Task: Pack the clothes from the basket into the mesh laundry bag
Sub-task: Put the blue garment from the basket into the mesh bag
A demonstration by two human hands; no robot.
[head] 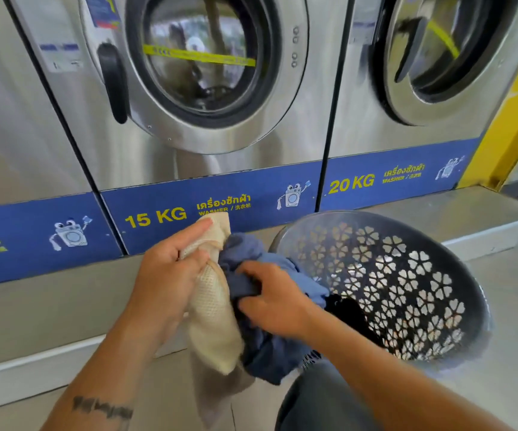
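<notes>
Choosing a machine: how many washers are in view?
3: a cropped washer far left, the 15 KG washer centre, the 20 KG washer right. Others may be out of frame.

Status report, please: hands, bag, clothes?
Left hand grips mesh bag top. Right hand grips blue garment beside bag. Dark clothes in basket.

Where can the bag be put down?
The grey step is bare left of the left hand, below the blue strip. More bare step lies behind the basket, toward the yellow post. It is crowded where the right hand grips blue clothes beside the mesh bag.
</notes>
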